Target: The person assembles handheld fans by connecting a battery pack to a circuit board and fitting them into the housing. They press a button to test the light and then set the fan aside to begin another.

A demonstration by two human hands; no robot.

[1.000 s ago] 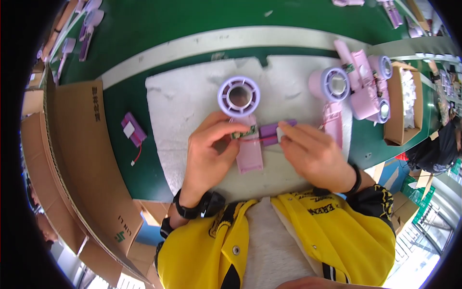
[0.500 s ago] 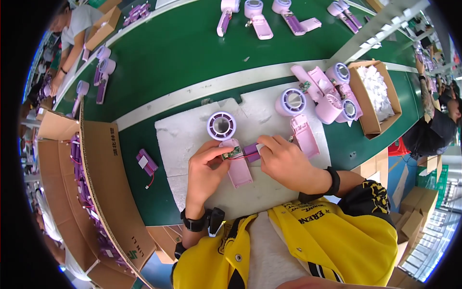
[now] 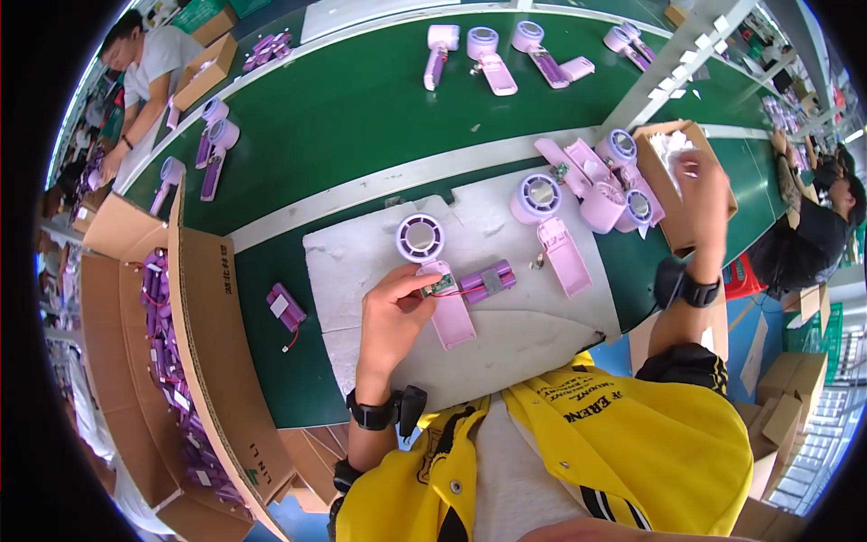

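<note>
My left hand [image 3: 395, 312] is closed on a pink handheld fan lying on the white foam sheet, fingertips at the small green circuit board [image 3: 439, 283] in its open handle [image 3: 453, 323]. Above the handle sits the fan's round lilac head [image 3: 420, 238]. A red wire runs from the board to a purple battery pack [image 3: 488, 281] with a grey patch, lying to the right. My right hand [image 3: 704, 194], blurred, is raised over the cardboard box of white paper scraps [image 3: 670, 149]; whether its fingers hold anything is unclear.
Another fan with an open handle [image 3: 565, 260] and a cluster of pink fan parts [image 3: 601, 206] lie right. At left are a loose battery pack [image 3: 286, 307] and a carton [image 3: 212, 334] of purple packs. More fans stand beyond the white rail [image 3: 361, 187]. Other people sit nearby.
My right hand has left the battery pack and moved right to the scrap box. A grey patch now shows on the pack. My left hand stays at the circuit board.
</note>
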